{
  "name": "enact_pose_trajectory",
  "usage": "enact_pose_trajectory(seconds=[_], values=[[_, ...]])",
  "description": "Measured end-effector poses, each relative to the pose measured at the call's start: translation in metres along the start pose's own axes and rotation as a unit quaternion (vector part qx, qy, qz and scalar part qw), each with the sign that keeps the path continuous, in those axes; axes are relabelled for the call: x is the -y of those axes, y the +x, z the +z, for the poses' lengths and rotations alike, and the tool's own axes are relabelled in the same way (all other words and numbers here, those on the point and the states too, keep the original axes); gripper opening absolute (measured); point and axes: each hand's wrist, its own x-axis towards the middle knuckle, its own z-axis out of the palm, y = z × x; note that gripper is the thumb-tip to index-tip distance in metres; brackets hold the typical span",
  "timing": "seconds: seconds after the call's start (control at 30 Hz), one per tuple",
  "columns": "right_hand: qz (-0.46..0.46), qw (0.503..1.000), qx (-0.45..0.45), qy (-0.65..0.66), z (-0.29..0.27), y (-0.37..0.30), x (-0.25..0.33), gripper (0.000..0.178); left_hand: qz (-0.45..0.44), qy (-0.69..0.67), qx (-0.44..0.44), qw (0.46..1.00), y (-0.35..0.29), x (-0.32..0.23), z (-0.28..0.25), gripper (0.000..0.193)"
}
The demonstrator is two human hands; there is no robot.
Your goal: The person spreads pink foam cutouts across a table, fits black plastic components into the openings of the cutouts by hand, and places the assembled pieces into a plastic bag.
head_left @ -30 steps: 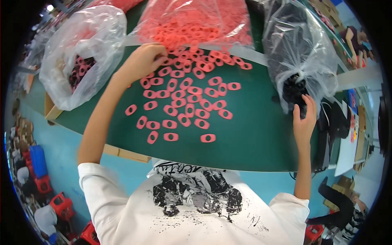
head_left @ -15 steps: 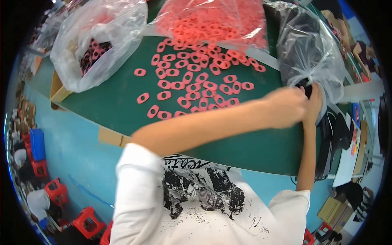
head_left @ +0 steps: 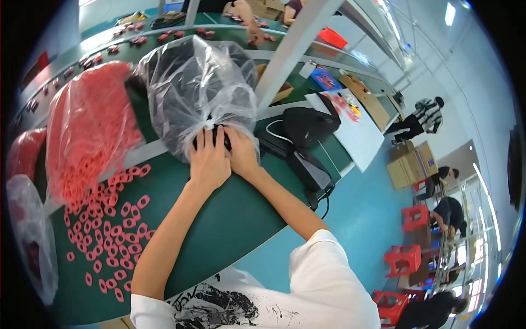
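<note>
A large clear plastic bag (head_left: pixel 192 82) with dark contents stands on the green table, its neck gathered into a white knot. Just below the knot, black contents (head_left: pixel 221 137) show through a gap in the film. My left hand (head_left: pixel 210 164) presses its bent fingers onto the film and the black pieces there. Close against it, my right hand (head_left: pixel 243 152) grips the bag's side beside the gap. The fingertips of both hands are partly hidden.
Pink-red rings (head_left: pixel 112 238) lie loose on the green table (head_left: pixel 219 236), left of my arms. A bag of red rings (head_left: pixel 90 120) stands behind them. A black bag (head_left: pixel 309 126) and a white board (head_left: pixel 350 131) are to the right. A grey post (head_left: pixel 298 49) rises behind.
The view has swung right, bringing the dark bag to the middle. My left hand, a blurred fist beside the bag, now has its fingers on the bag's gap next to my right hand.
</note>
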Motion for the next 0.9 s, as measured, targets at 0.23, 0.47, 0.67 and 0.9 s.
enact_pose_trajectory(seconds=[0.23, 0.47, 0.67, 0.9], values=[[-0.028, 0.995, -0.090, 0.038, -0.007, 0.011, -0.001, 0.022, 0.028, 0.059, 0.062, 0.996, 0.010, 0.016, 0.008, 0.039], [0.034, 0.983, -0.118, 0.133, -0.012, 0.019, 0.011, 0.022, -0.019, -0.013, 0.242, 0.970, 0.029, 0.028, -0.001, 0.047], [0.105, 0.953, -0.182, 0.219, 0.004, 0.023, 0.024, 0.017, 0.009, -0.097, 0.232, 0.968, 0.049, 0.059, 0.004, 0.025], [0.087, 0.933, -0.281, 0.209, 0.003, 0.027, 0.018, 0.014, 0.013, 0.030, 0.288, 0.957, 0.072, 0.045, -0.002, 0.027]])
